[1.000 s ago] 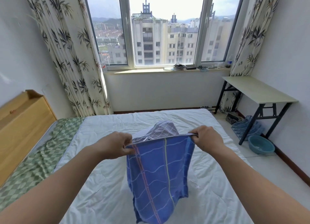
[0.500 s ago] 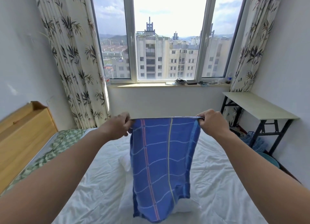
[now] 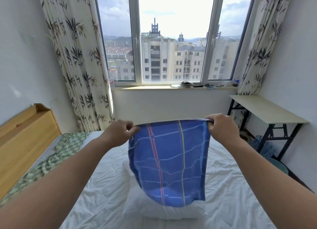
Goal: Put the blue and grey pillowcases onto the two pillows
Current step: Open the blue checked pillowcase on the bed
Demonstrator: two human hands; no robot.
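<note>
Above the white pillow (image 3: 164, 211) on the bed (image 3: 106, 186), blue pillowcase (image 3: 169, 161) hangs stretched out, left hand (image 3: 120, 132) and right hand (image 3: 218, 128) each pinching a top corner, lower edge just over the pillow.

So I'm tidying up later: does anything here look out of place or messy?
Only the green checked sheet, rumpled along the bed's left edge by the headboard. The blue pillowcase hangs straight from both hands.
</note>
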